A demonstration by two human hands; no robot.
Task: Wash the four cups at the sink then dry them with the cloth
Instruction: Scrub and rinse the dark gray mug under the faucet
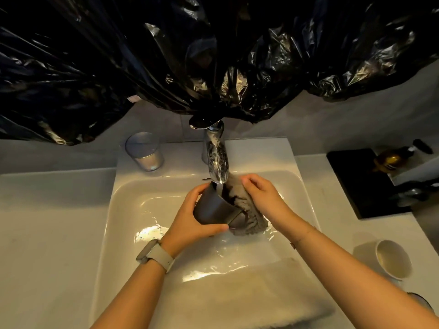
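My left hand (190, 218) grips a dark metal cup (215, 206), tilted under the chrome tap (217, 160) over the white sink (133, 193). My right hand (263, 198) holds a grey wet cloth (247, 210) pressed against the cup's mouth. A clear glass cup (145, 151) stands upright on the sink's back left corner. On the counter at the right sits a white cup (393, 260), and a further cup's edge (419, 300) shows just below it. A pale folded towel (249, 295) lies across the sink's front edge.
Black plastic sheeting (213, 55) hangs over the wall behind the tap. A black tray (356, 181) on the right counter carries an amber pump bottle (394, 159). Water pools in the basin. The left counter (47, 222) is bare white.
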